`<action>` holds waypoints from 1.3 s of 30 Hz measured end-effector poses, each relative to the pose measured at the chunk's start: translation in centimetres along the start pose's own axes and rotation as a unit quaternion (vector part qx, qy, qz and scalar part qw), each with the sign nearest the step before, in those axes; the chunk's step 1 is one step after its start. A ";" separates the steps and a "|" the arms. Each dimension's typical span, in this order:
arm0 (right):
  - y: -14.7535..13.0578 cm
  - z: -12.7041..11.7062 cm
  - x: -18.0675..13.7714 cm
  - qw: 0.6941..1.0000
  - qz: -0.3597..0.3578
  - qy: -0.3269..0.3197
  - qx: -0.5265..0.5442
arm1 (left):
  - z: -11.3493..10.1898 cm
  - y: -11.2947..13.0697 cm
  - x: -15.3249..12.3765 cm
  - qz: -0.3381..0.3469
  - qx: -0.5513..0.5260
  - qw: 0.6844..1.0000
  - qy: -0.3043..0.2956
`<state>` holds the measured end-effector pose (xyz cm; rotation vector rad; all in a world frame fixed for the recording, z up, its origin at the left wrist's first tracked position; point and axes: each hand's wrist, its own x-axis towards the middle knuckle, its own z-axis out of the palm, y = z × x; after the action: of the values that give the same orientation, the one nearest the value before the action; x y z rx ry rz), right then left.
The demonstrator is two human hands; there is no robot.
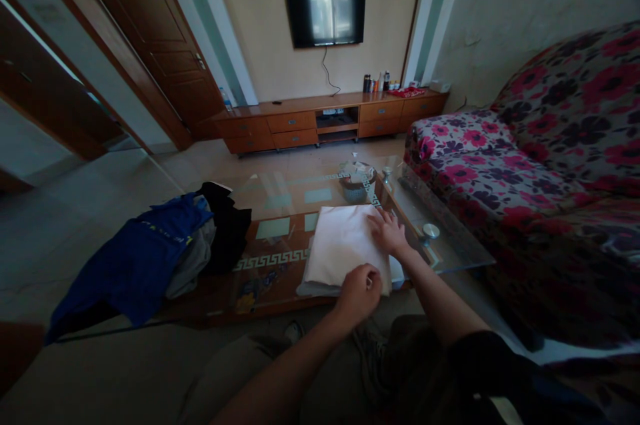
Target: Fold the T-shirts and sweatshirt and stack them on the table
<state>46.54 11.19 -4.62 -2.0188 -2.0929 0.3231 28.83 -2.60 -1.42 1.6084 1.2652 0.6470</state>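
Lettering [165, 231] unreadable on blue garment [133, 252], right hand [390, 233] spread on white cloth [336, 244], left hand [359, 293] curled, grip unclear

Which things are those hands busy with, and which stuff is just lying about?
Busy with:
- white folded cloth, with the right hand spread on it and the left hand at its near edge
- glass table underneath
- perhaps the clothes pile, though neither hand touches it

Just about:
- bottles on the cabinet
- basket
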 end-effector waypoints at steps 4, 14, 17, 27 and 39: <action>-0.8 0.6 -0.9 0.998 -0.027 -0.050 -0.019 | -2.6 -2.2 0.2 -0.008 0.276 0.953 0.126; -2.7 1.4 -2.1 0.998 -0.003 -0.029 -0.057 | -4.3 -3.5 -1.0 -0.011 0.404 0.911 0.074; -3.3 1.7 -2.5 0.997 -0.038 -0.046 -0.049 | -4.7 -2.9 -0.7 -0.004 0.423 0.903 0.080; -8.6 2.6 -0.5 0.998 -0.056 0.008 -0.031 | -8.7 -3.2 7.0 0.084 0.434 0.888 0.124; -12.8 4.0 3.1 0.998 -0.046 0.034 0.010 | -9.9 -8.0 11.4 0.031 0.430 0.888 0.159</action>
<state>33.00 13.83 -4.56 -1.8876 -2.1234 0.2545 20.74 11.62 -6.27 2.3275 1.9166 0.4010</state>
